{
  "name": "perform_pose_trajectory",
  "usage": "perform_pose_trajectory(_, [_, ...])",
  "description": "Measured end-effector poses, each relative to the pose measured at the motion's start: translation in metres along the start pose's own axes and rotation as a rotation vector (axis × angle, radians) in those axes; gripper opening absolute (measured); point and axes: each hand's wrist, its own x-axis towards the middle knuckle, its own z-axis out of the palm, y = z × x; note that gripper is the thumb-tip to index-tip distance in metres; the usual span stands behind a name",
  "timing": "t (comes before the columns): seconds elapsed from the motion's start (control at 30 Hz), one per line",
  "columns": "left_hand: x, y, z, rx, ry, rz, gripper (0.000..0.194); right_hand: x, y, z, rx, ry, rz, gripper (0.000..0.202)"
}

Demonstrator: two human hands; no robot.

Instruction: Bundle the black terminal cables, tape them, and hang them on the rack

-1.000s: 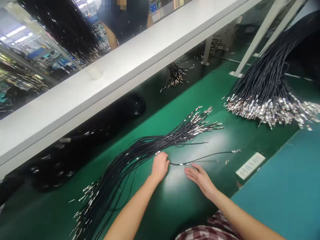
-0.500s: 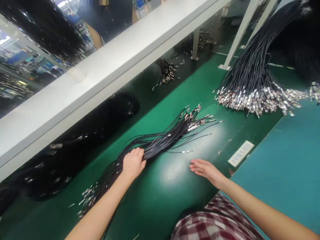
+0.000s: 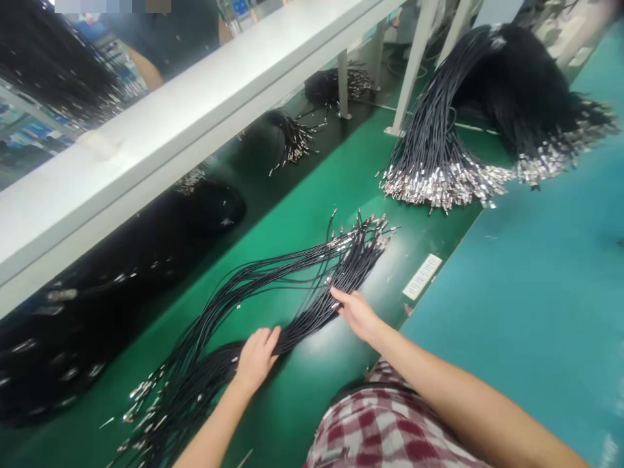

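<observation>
A bundle of black wires (image 3: 312, 323) with metal terminals at its ends lies across the green table in the middle. My left hand (image 3: 258, 357) is closed round its middle part. Farther along the bundle, my right hand (image 3: 354, 312) is at its right edge, near the terminal end, with thumb and fingers closed in on a small metal-tipped wire piece. A looser strand of black wires (image 3: 253, 268) curves away behind the held part, and both parts meet at the terminal ends.
A large bent bundle of black wires (image 3: 439, 130) stands at the back right. A white shelf beam (image 3: 195, 104) crosses the upper left, with dark wires (image 3: 97, 305) beneath it. A white label (image 3: 422, 276) lies near the blue-green surface (image 3: 536, 273). Behind the beam is another person (image 3: 170, 39).
My right hand has moved left onto the bundle, its fingers closing. My left hand has lowered slightly with the wires, and the bundle has spread into two parts. The view has shifted to the right.
</observation>
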Motion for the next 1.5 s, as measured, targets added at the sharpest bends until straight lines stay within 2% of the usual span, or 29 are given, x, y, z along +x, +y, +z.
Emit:
perform_pose_trajectory(0.03, [-0.001, -0.007, -0.006, 0.014, 0.011, -0.003, 0.05, 0.001, -0.005, 0.001, 0.03, -0.016, -0.055, 0.039])
perform_pose_trajectory(0.1, [-0.002, -0.01, -0.012, 0.058, -0.006, -0.005, 0.052, 0.005, -0.016, -0.007, -0.033, 0.074, -0.07, 0.039])
perform_pose_trajectory(0.2, [0.002, 0.01, -0.01, 0.149, -0.115, -0.045, 0.046, 0.011, -0.034, -0.044, -0.295, 0.285, 0.075, 0.036])
perform_pose_trajectory(0.27, [0.006, 0.032, -0.011, 0.183, -0.141, -0.115, 0.045, 0.009, -0.046, -0.077, -0.416, 0.332, 0.139, 0.033])
perform_pose_trajectory(0.33, [0.014, 0.059, -0.017, 0.145, -0.069, -0.099, 0.055, 0.0, -0.058, -0.108, -0.485, 0.354, 0.142, 0.029])
perform_pose_trajectory(0.4, [0.032, 0.092, -0.026, 0.018, 0.051, 0.065, 0.051, -0.013, -0.068, -0.131, -0.546, 0.381, 0.135, 0.027])
perform_pose_trajectory(0.47, [0.06, 0.129, -0.033, -0.125, 0.154, 0.268, 0.034, -0.025, -0.072, -0.144, -0.578, 0.386, 0.129, 0.023])
perform_pose_trajectory(0.5, [0.077, 0.147, -0.034, -0.165, 0.194, 0.323, 0.029, -0.029, -0.072, -0.147, -0.586, 0.381, 0.126, 0.021])
perform_pose_trajectory(0.6, [0.124, 0.186, -0.035, -0.195, 0.252, 0.299, 0.016, -0.037, -0.064, -0.149, -0.583, 0.355, 0.099, 0.019])
perform_pose_trajectory(0.7, [0.144, 0.192, -0.04, -0.402, 0.273, 0.234, 0.009, -0.039, -0.055, -0.147, -0.554, 0.33, 0.081, 0.023])
perform_pose_trajectory(0.83, [0.129, 0.181, -0.059, -0.823, 0.327, 0.129, 0.01, -0.042, -0.053, -0.139, -0.454, 0.281, 0.069, 0.032])
perform_pose_trajectory(0.93, [0.104, 0.191, -0.066, -0.987, 0.294, 0.081, 0.012, -0.043, -0.06, -0.122, -0.242, 0.16, 0.026, 0.044])
perform_pose_trajectory(1.03, [0.078, 0.213, -0.057, -1.057, 0.146, 0.055, 0.011, -0.043, -0.062, -0.11, 0.002, 0.076, -0.007, 0.041])
perform_pose_trajectory(1.13, [0.073, 0.229, -0.048, -1.016, -0.054, 0.195, 0.01, -0.045, -0.054, -0.114, 0.151, 0.158, 0.06, 0.034])
perform_pose_trajectory(1.17, [0.08, 0.232, -0.047, -0.963, -0.05, 0.246, 0.01, -0.046, -0.05, -0.119, 0.187, 0.225, 0.084, 0.032])
perform_pose_trajectory(1.2, [0.093, 0.233, -0.049, -0.888, 0.006, 0.277, 0.008, -0.047, -0.047, -0.124, 0.22, 0.293, 0.092, 0.031])
perform_pose_trajectory(1.3, [0.148, 0.232, -0.059, -0.61, 0.276, 0.232, 0.009, -0.045, -0.047, -0.14, 0.289, 0.403, 0.042, 0.029])
perform_pose_trajectory(1.4, [0.192, 0.23, -0.065, -0.526, 0.286, 0.209, 0.01, -0.034, -0.056, -0.143, 0.293, 0.393, -0.01, 0.03])
perform_pose_trajectory(1.5, [0.195, 0.23, -0.066, -0.786, 0.266, 0.153, 0.006, -0.025, -0.067, -0.135, 0.31, 0.399, -0.048, 0.036])
